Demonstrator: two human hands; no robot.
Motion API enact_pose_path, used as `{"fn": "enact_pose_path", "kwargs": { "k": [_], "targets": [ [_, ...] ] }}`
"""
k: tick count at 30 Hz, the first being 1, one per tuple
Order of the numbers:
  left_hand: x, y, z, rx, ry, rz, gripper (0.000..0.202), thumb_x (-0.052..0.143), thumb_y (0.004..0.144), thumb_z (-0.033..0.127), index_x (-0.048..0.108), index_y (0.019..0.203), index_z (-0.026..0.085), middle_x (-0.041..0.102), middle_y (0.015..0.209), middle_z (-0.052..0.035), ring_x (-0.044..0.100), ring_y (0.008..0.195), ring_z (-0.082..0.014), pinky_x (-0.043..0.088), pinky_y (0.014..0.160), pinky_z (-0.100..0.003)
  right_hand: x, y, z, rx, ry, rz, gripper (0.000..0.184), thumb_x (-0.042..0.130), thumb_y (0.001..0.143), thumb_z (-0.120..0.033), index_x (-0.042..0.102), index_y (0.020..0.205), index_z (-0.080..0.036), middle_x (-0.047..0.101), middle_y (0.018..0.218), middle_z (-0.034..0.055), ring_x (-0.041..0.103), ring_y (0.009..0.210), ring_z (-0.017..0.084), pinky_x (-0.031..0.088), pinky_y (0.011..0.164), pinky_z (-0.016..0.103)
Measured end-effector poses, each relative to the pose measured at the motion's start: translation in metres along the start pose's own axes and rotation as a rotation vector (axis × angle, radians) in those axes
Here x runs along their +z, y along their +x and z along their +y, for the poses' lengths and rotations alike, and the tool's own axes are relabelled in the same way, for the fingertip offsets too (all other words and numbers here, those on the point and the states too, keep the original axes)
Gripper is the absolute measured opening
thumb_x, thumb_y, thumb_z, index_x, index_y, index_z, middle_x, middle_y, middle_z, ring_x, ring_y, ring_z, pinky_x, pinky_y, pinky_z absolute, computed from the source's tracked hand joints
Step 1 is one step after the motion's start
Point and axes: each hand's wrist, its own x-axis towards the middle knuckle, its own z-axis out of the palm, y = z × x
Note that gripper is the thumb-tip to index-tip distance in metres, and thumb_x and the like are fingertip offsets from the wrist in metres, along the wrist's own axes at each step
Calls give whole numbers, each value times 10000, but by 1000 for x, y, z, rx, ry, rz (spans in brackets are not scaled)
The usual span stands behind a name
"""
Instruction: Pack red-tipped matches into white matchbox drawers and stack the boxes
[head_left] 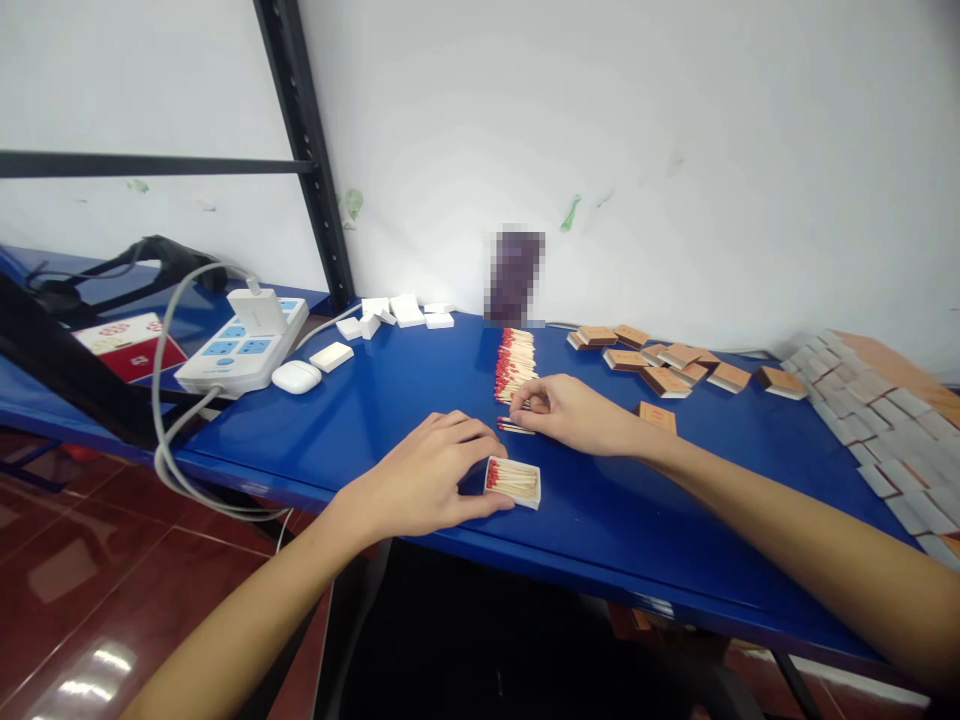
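My left hand [431,475] holds a small white matchbox tray [531,500] between thumb and fingers. Red-tipped matches [511,478] lie side by side in the tray, heads to the left. Just behind it, my right hand [574,412] is closed in a pinch over a few matches [514,426] at the near end of a long row. That row of loose matches [516,362] stretches away toward the wall, red heads on the left. The right fingertips partly hide the matches beneath them.
Orange matchbox sleeves [664,380] lie scattered to the right, beside rows of stacked matchboxes [885,420]. At left are white boxes [405,310], an earphone case [297,377] and a power strip [244,345] with cables. A blurred dark object [516,275] leans at the wall.
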Motion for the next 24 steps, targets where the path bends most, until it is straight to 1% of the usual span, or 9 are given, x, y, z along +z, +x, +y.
{"fn": "enact_pose_path", "kwargs": {
  "k": [1,5,7,12,16,24],
  "targets": [
    [0,0,0,-1,0,0,338,648,906,463,645,1107,192,662,1176,-63,578,1108,-247,404,986,-407,-1,0,1,10,-15,25,153,563,812,-288,656,750,-185,462,568,-43,398,517,110,321,536,267],
    [-1,0,0,-4,-2,-2,345,648,906,465,642,1116,190,660,1181,-71,572,1115,-253,400,987,-409,-2,0,12,51,-121,195,129,574,794,-275,653,743,-186,513,579,-25,444,523,122,324,534,271],
    [-1,0,0,-7,-8,-9,341,646,909,463,642,1116,192,658,1183,-67,568,1119,-251,400,984,-407,-2,0,18,54,-190,223,106,594,779,-270,650,757,-183,540,586,-16,478,534,133,336,542,273],
    [-1,1,0,-12,-18,-17,323,647,912,448,640,1116,198,655,1191,-59,560,1118,-247,396,978,-404,1,3,25,60,-238,189,97,594,783,-259,653,769,-184,568,574,-11,516,551,147,351,559,270],
    [-1,1,0,-10,-18,-15,324,639,915,460,642,1115,206,654,1193,-56,562,1118,-249,391,984,-408,2,4,24,67,-221,174,107,572,781,-233,653,728,-185,587,600,-8,517,561,135,349,564,260],
    [-1,1,0,-18,-11,-25,331,641,913,459,643,1128,207,650,1200,-58,558,1127,-250,397,985,-406,0,5,26,58,-173,124,83,583,766,-239,635,727,-186,564,601,-23,495,552,122,335,553,251]
  ]
}}
